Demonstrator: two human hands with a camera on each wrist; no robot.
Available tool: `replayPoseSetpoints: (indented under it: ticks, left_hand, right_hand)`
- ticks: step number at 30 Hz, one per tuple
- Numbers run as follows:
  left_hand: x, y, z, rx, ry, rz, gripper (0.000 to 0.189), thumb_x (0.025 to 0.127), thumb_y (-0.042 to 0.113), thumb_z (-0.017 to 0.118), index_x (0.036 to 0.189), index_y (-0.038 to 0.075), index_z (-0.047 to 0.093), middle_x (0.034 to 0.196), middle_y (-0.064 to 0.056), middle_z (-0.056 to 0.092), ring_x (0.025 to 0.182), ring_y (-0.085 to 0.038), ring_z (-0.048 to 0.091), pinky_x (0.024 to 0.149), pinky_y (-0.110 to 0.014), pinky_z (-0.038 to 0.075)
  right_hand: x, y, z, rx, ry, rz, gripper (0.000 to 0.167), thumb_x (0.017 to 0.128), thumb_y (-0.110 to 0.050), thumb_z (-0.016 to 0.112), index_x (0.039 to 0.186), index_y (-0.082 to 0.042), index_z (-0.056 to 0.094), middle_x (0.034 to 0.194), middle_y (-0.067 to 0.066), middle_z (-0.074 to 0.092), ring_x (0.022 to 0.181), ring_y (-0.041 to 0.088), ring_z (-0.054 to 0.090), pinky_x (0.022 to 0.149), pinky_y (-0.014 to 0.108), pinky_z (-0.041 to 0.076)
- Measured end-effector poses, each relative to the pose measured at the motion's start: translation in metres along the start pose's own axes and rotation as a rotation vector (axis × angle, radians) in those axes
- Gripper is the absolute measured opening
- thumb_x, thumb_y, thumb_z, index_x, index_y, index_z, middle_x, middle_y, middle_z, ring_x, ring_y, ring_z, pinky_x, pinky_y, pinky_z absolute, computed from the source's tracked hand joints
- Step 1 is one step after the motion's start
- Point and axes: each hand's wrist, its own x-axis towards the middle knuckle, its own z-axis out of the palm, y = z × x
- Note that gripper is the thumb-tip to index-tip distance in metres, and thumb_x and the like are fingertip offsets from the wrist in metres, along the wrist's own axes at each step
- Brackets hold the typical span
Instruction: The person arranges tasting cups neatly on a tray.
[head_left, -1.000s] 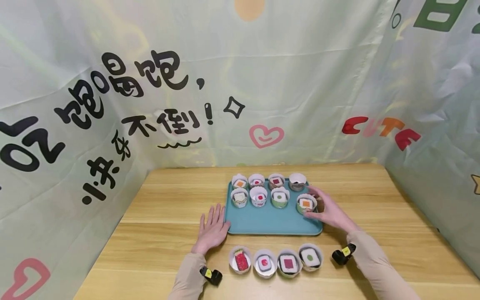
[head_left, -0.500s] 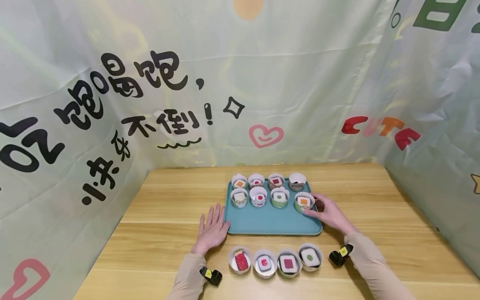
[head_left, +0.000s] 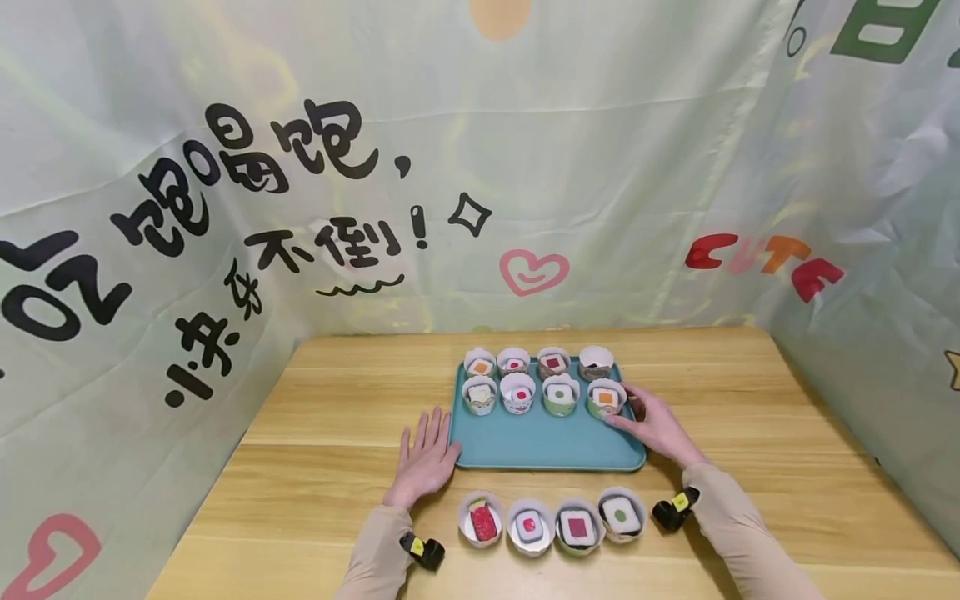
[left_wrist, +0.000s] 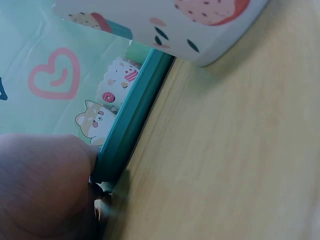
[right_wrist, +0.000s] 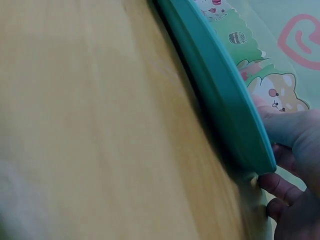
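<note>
My right hand (head_left: 660,425) holds a green paper cup (head_left: 606,398) between thumb and fingers, at the right end of the second row on the blue-green tray (head_left: 547,450). Inside that cup sits a white block with an orange square centre, like a sushi roll. In the right wrist view, the thumb lies against a cup with a dog face (right_wrist: 274,92), over the tray's rim. My left hand (head_left: 423,467) lies with fingers spread on the table, its thumb at the tray's left edge. The left wrist view shows this hand (left_wrist: 45,185) beside the tray corner.
Several more paper cups stand in two rows on the tray, such as a white one (head_left: 479,396) and a back-right one (head_left: 596,363). In front of the tray is another row, with a red piece (head_left: 482,521) in its leftmost cup. Printed cloth (head_left: 622,208) surrounds the wooden table (head_left: 300,500).
My right hand has slid the green cup left and slightly back on the tray, in line with the second row. The left hand has stayed in place.
</note>
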Motion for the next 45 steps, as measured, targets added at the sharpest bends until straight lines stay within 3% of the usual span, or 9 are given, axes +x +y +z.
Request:
replayPoseSetpoints:
  ticks: [6,14,21,45]
  left_hand:
    - [-0.0001,0.0002,-0.0005,0.004,0.004,0.004,0.064,0.107,0.042,0.031,0.162,0.012,0.019,0.172,-0.006,0.007,0.16,-0.032,0.002,0.127,-0.058,-0.004]
    - [-0.0002,0.001,-0.0008,0.008,-0.004,-0.001,0.064,0.107,0.042,0.031,0.162,0.012,0.019,0.172,-0.007,0.007,0.16,-0.032,0.002,0.127,-0.058,-0.004]
    - [-0.0002,0.0015,-0.0009,0.006,-0.005,-0.001,0.064,0.107,0.041,0.031,0.162,0.011,0.018,0.172,-0.007,0.006,0.16,-0.032,0.001,0.127,-0.058,-0.005]
    - [-0.0013,0.0026,-0.0013,-0.003,-0.005,-0.002,0.064,0.107,0.041,0.031,0.162,0.011,0.018,0.172,-0.008,0.006,0.16,-0.032,0.001,0.127,-0.058,-0.006]
  right_hand:
    - [0.001,0.0014,0.0021,0.009,0.013,0.009,0.066,0.09,-0.026,0.077,0.141,0.006,0.05,0.104,0.019,0.068,0.08,0.015,0.055,0.069,0.025,0.044]
    - [0.0006,0.0015,0.0056,0.006,0.054,-0.018,0.068,0.088,-0.03,0.078,0.136,0.009,0.051,0.088,0.015,0.066,0.074,0.014,0.053,0.066,0.026,0.041]
    - [0.0017,-0.0002,0.0051,-0.009,0.034,0.033,0.066,0.089,-0.027,0.077,0.139,0.006,0.05,0.082,0.01,0.062,0.073,0.016,0.049,0.065,0.025,0.038]
    - [0.0007,0.0008,0.0062,-0.02,0.038,0.026,0.068,0.09,-0.028,0.077,0.141,0.006,0.049,0.095,0.016,0.066,0.077,0.017,0.052,0.067,0.027,0.04]
